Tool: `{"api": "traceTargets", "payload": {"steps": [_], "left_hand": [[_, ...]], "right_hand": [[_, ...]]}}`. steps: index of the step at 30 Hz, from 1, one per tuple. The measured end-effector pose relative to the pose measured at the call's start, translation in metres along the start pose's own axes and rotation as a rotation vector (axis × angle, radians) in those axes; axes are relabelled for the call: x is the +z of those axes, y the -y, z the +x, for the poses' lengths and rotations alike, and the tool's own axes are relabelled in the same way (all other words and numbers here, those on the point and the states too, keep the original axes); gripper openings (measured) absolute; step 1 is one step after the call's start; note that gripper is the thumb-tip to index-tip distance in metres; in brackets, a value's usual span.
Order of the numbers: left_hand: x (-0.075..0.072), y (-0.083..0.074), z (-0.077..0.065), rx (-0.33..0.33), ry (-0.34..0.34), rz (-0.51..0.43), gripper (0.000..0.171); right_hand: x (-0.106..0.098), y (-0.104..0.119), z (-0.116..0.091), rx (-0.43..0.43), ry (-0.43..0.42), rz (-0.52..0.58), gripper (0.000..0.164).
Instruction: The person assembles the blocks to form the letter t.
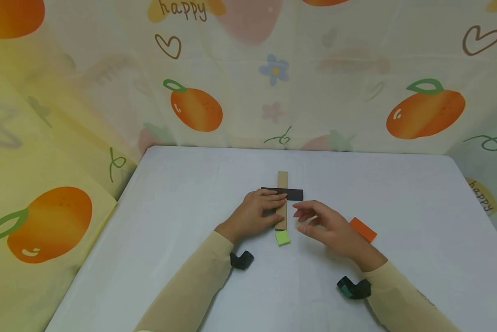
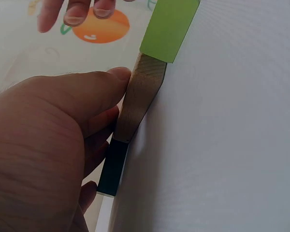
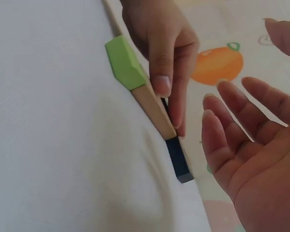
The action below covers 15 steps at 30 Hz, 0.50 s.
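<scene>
A light wooden strip lies lengthwise on the white table, with a black bar set crosswise near its far half. Whether the bar lies on the wood or between two pieces I cannot tell. A small lime-green block sits at the near end of the wood. My left hand rests on the bar and the wood, fingers extended, its thumb against the wood's side. Just right of them hovers my right hand, loosely spread and holding nothing; its palm shows in the right wrist view.
An orange rectangular block lies on the table, partly behind my right hand. The white tabletop ends at a fruit-print cloth at the back and left. Dark wrist devices hang at both sleeves.
</scene>
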<state>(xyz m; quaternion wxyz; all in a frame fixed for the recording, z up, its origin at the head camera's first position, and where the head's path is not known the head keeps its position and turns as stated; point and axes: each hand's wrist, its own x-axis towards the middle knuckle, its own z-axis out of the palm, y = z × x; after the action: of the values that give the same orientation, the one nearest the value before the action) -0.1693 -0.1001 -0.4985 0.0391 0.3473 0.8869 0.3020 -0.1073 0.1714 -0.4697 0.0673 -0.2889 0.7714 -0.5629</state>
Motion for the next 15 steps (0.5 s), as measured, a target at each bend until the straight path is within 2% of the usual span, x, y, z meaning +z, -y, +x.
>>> {"api": "traceTargets", "payload": {"steps": [9, 15], "left_hand": [[-0.001, 0.0, 0.001, 0.0, 0.0, 0.003, 0.051], [0.0, 0.0, 0.0, -0.011, 0.007, -0.002, 0.052]], "right_hand": [[-0.01, 0.005, 0.001, -0.12, -0.028, 0.096, 0.04], [-0.022, 0.008, -0.002, -0.135, -0.049, 0.111, 0.039]]}}
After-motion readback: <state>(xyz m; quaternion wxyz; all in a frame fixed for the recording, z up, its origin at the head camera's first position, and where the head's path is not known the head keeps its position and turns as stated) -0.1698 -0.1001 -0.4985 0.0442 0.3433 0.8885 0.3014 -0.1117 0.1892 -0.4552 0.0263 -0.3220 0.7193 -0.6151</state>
